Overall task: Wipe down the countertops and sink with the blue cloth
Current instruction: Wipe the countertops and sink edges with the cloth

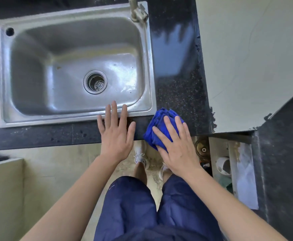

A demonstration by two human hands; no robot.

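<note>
Dark speckled worktop (180, 91) around steel sink (142, 108): right of the sink, right hand (175, 145) presses blue cloth (159, 122), fingers straight; left hand (115, 134) flat at the sink's front rim, fingers apart.

light: bright, even daylight | glare: sink (125, 70) basin, countertop (173, 49) sheen | edges: wide-angle bending, soft corners

2 white shoes (139, 158) on the floor (55, 171), possibly a pipe (223, 165) nearby.

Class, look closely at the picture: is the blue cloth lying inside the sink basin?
No, the blue cloth lies on the dark countertop to the right of the sink, pressed under the right hand.
</note>
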